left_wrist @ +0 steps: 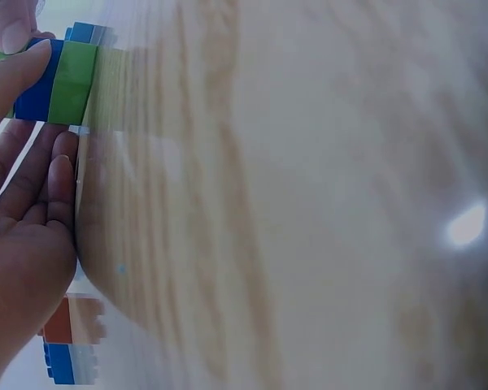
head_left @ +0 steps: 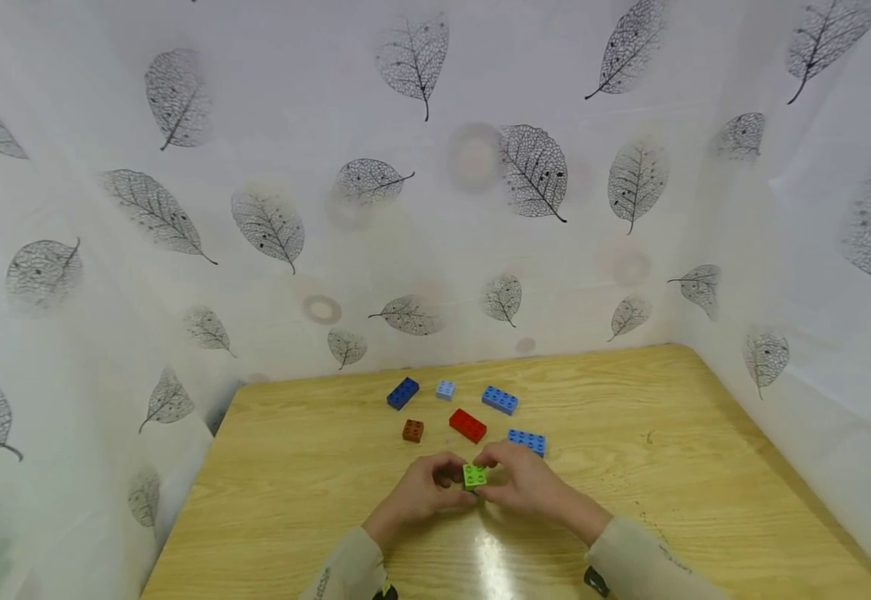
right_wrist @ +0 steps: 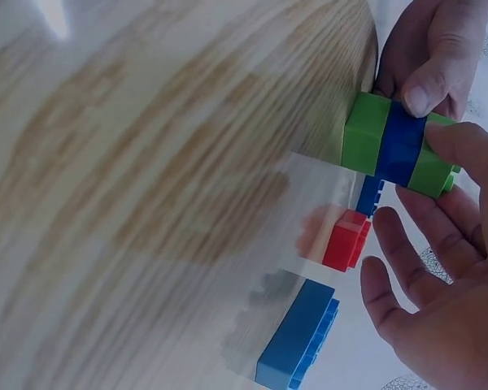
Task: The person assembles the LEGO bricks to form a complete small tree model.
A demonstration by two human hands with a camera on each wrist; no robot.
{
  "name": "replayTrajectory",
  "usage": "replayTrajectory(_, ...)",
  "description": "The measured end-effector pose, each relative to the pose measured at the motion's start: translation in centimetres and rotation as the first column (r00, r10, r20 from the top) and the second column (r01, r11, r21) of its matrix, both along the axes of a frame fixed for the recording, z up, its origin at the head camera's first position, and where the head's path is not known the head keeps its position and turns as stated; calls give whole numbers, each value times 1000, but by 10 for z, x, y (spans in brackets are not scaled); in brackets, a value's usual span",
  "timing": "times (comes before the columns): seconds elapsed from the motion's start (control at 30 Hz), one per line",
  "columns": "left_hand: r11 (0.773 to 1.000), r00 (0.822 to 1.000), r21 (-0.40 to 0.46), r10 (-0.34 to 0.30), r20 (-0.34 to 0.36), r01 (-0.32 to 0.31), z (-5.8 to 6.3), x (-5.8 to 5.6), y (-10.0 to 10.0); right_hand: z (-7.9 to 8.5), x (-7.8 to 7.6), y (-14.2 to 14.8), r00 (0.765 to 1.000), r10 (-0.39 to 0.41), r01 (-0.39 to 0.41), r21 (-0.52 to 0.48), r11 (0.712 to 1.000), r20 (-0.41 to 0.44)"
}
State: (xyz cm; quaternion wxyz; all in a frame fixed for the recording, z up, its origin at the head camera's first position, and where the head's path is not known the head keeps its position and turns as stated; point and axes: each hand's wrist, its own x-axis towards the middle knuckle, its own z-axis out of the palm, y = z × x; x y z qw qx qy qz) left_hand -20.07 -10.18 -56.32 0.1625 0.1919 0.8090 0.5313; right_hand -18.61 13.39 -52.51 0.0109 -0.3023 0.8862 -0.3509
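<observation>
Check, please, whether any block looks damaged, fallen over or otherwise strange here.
Nothing stands out. The green-and-blue stack looks straight between the left hand and the right hand. The six loose blocks lie studs up on the table, turned at different angles, with no breakage visible.

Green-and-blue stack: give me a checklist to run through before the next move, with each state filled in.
1. Left hand grips the stack: ok.
2. Right hand grips it too: ok.
3. One hand free to fetch a brick: not ok, both are on the stack.
4. Top studs uncovered: ok, nothing sits on them.
5. Top layer fully pressed down: cannot tell, fingers hide part of the seam.
6. Red brick loose: ok, it lies apart from the other bricks, just beyond the hands.
</observation>
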Motion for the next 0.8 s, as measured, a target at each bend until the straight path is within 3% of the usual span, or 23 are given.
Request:
replayTrajectory(0.4, 1000, 1000, 10, -16, 13, 16, 1, -2, -2, -1, -3, 1, 997, -21, 22, -16, 1000, 79)
replayTrajectory(0.7, 1000, 1000, 11, -15, 16, 15, 0, -2, -3, -1, -4, 0, 996, -21, 23, -24, 999, 87)
replayTrajectory(0.8, 999, 999, 11, -31, 9, 31, -1, -2, -4, -2, -3, 0, 991, -22, 30, -57, 998, 135)
